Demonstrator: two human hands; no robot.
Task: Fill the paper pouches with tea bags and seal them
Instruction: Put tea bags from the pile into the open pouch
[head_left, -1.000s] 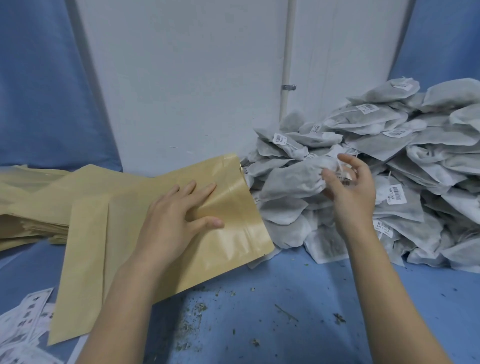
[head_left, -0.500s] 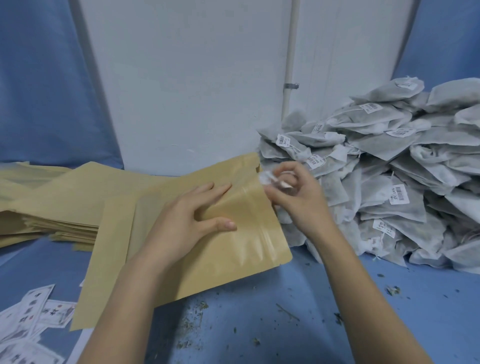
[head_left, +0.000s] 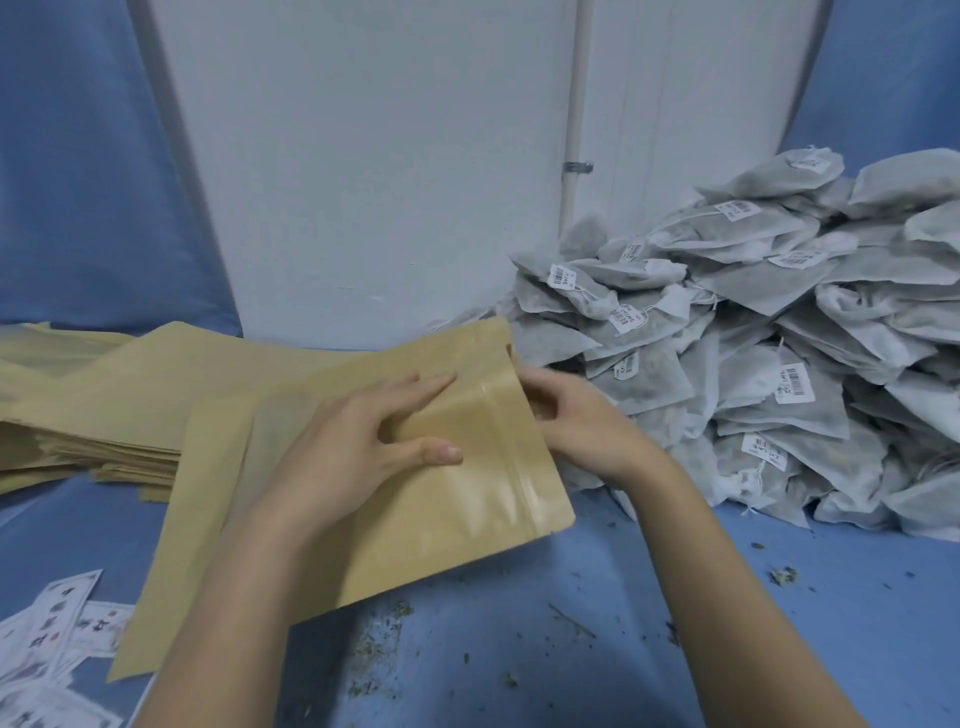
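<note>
Pouch (head_left: 415, 493) lies flat on blue table (head_left: 779, 597), just left of tea bag pile (head_left: 753, 364). L hand (head_left: 358, 447) rests on it, fingers straight, pressing. R hand (head_left: 576, 415) at pouch mouth, fingers curled behind the edge; can't tell what it grips, if anything. Pouch looks light, thin, creasable, prob slippery: hold by top edge near zip strip. Spare pouches (head_left: 104, 395) stacked further left

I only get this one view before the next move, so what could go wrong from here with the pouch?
1. The right hand is curled at the pouch mouth and hides it, so whether a tea bag goes in cleanly cannot be seen; it might snag on the zip strip.
2. Loose tea crumbs lie near the pouch and could foul the seal.
3. The left hand only presses flat, so the pouch may slide.
</note>
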